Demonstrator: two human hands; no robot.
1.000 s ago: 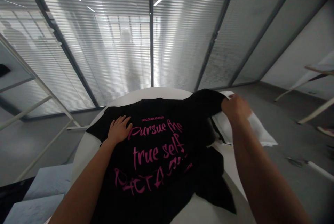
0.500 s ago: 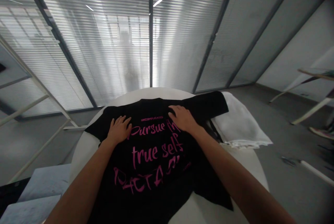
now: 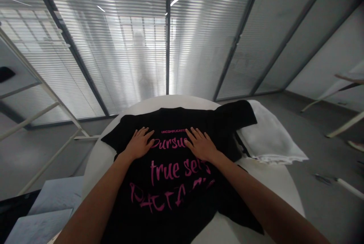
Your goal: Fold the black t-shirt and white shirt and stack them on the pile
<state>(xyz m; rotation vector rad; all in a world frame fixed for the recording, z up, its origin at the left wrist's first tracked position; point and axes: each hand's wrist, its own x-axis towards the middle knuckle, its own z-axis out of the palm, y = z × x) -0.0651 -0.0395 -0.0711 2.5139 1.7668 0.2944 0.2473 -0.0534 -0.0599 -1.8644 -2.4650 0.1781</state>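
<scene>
A black T-shirt (image 3: pixel 182 198) with pink lettering lies spread on a round white table (image 3: pixel 93 168), its collar at the far side. My left hand (image 3: pixel 140 143) rests on the upper left of the shirt, fingers spread, beside the start of the lettering. On the upper right part, my right hand (image 3: pixel 201 144) lies flat with its fingers apart, covering some of the words. Neither hand grips the cloth. The lower part of the shirt hangs out of the bottom of the view.
A folded white cloth (image 3: pixel 273 134) lies at the table's right, partly under the shirt's sleeve. To the left stands a pale metal frame (image 3: pixel 54 98), with grey-white boards (image 3: pixel 57 196) below it. Glass panels with blinds (image 3: pixel 136 66) rise behind the table.
My right hand has slid down and inward over the shirt, its fingers now straighter. My left hand stays flat on the shirt. The whole view has shifted slightly.
</scene>
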